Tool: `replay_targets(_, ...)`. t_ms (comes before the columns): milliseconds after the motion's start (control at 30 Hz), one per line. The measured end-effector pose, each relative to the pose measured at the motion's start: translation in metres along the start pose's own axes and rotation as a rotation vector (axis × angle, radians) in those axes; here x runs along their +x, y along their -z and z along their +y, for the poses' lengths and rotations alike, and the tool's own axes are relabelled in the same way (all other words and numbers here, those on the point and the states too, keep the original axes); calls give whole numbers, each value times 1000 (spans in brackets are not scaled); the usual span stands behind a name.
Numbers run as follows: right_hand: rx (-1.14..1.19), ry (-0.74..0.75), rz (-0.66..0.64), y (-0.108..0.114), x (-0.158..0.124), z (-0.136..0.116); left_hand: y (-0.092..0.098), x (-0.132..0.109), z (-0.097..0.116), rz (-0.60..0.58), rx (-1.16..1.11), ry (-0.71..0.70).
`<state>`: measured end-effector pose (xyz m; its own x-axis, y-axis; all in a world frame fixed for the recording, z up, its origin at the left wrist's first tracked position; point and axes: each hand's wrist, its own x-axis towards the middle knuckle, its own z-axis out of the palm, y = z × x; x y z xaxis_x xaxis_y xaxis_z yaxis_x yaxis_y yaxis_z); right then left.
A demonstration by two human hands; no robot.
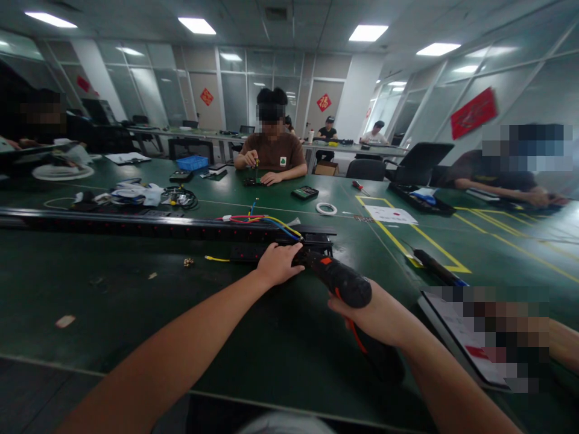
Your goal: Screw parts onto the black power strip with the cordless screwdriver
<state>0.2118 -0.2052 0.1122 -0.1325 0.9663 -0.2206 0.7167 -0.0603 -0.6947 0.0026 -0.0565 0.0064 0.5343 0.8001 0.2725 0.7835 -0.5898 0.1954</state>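
Drill brought to the end of a long black strip

We see our right hand (374, 314) closed around the grip of a power drill (346, 280), its nose aimed up and to the left at the right-hand end of a long black strip (136, 224). That strip lies across the counter (217, 374), running out past the left of our view, with small red marks along its side. Our left hand (279, 265) rests at the strip's right end, just beside the drill's nose, fingers partly spread; whether they pinch anything we cannot tell. The drill's tip is poorly seen, so we cannot say whether it touches a screw.

Red, yellow and blue wires (266, 218) lie over the strip near that end. Just on our side of it is a shorter black piece (246, 253), partly hidden by our left hand, with a yellow lead (217, 259) reaching left. Farther left, near that lead, we find a small heap of brass-coloured bits (188, 262).

Beyond the strip we see a white ring (326, 208) and a red-handled screwdriver (358, 185). Across from us a co-worker (274, 150) in a brown shirt holds a tool upright over a small dark part. A blue basket (192, 163) stands near that person.
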Motion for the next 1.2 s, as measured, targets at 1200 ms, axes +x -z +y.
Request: replay_targets(1200,202,-9,17,0,9,24,2,3,2,79,30,45)
